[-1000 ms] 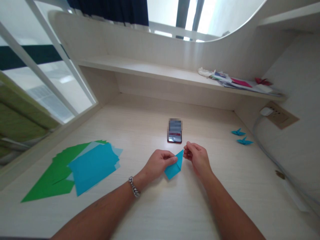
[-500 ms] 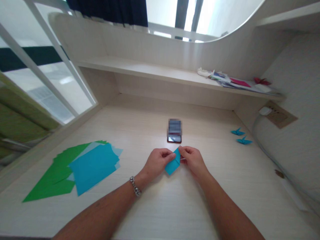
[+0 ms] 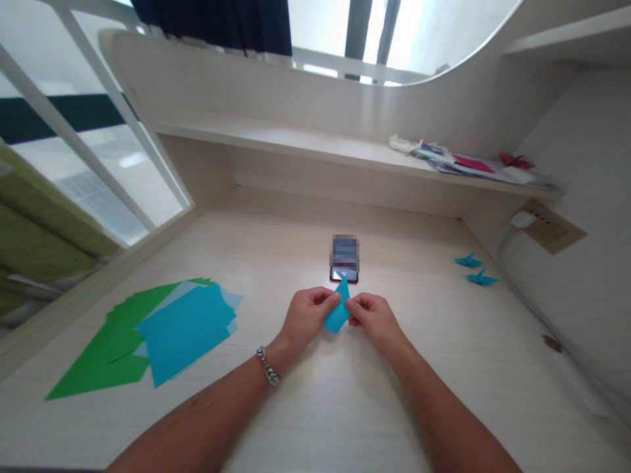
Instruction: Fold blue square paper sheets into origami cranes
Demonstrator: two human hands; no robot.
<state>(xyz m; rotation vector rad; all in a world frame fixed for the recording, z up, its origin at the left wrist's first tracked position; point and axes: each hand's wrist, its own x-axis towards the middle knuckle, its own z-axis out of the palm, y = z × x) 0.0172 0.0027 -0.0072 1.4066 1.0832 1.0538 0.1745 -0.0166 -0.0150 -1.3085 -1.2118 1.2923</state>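
View: head camera, looking forward and down.
Change, right hand (image 3: 375,316): moved from near the tip to lower on the right edge; tip now free of its fingers.
Change, blue origami paper (image 3: 338,318): narrower than a second ago, its right flap apparently turned in.
Bearing on work: probably a side fold being aligned or creased; judged unfinished.
Left-hand (image 3: 311,316) grip: thumb and fingers pinching the left edge.
Right-hand grip: pinching the opposite edge.
Location: between both hands, over the desk (image 3: 276,433), tip overlapping the smartphone (image 3: 344,259) in view.
Appearance: bright blue, slim, kite-like, pointed top, angular lower end; underside hidden.
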